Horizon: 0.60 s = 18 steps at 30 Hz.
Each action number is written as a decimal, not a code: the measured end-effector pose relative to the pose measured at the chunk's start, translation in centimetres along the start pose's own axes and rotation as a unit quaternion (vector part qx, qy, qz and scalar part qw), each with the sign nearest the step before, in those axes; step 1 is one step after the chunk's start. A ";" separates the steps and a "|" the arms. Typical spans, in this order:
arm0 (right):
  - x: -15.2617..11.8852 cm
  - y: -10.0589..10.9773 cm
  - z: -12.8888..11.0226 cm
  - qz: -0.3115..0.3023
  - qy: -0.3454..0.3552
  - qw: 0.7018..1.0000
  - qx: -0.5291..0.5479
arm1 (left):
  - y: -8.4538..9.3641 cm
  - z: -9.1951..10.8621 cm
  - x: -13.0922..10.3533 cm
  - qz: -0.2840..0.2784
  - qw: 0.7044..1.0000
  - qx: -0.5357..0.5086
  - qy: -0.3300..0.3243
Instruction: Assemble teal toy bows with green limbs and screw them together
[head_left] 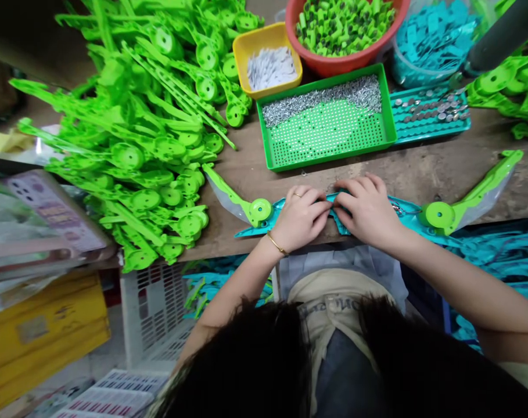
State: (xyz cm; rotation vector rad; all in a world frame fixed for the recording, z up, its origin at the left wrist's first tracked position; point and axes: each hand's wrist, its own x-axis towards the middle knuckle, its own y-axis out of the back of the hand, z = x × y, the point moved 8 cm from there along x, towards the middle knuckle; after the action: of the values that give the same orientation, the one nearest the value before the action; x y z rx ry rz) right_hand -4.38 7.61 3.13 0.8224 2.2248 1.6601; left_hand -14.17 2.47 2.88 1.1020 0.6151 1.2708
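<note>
Teal and plastic, the frame [272, 217] lies along the near edge of the counter [446, 174], its middle pinched in the grip of left hand [302, 213] and right hand [368, 210], best pressed evenly.

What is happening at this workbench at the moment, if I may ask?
A person has the left hand and right hand together at the middle of a blue plastic piece near the workbench's front edge. A green limb sits at each end. Beyond it stands a green tray holding small metal parts; a heap of green parts lies to the left.
</note>
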 end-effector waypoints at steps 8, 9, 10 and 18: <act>-1.8 2.8 2.3 -0.070 0.031 0.996 0.042 | -0.7 0.3 -0.3 -0.017 1.000 -0.002 0.002; -1.9 2.8 2.5 -0.075 0.033 0.996 0.036 | -0.7 0.3 -0.3 -0.016 1.000 -0.003 0.003; -2.0 2.7 2.6 -0.080 0.034 0.996 0.029 | -0.7 0.3 -0.3 -0.015 1.000 -0.002 0.003; -1.3 3.2 3.3 -0.097 0.071 0.992 -0.025 | -0.8 0.4 -0.5 -0.029 1.000 0.007 -0.002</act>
State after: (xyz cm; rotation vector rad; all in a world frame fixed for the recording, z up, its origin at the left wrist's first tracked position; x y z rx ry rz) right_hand -0.77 10.11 4.90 0.4728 2.2613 1.7202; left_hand -13.58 1.98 2.19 1.0904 0.6491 1.2153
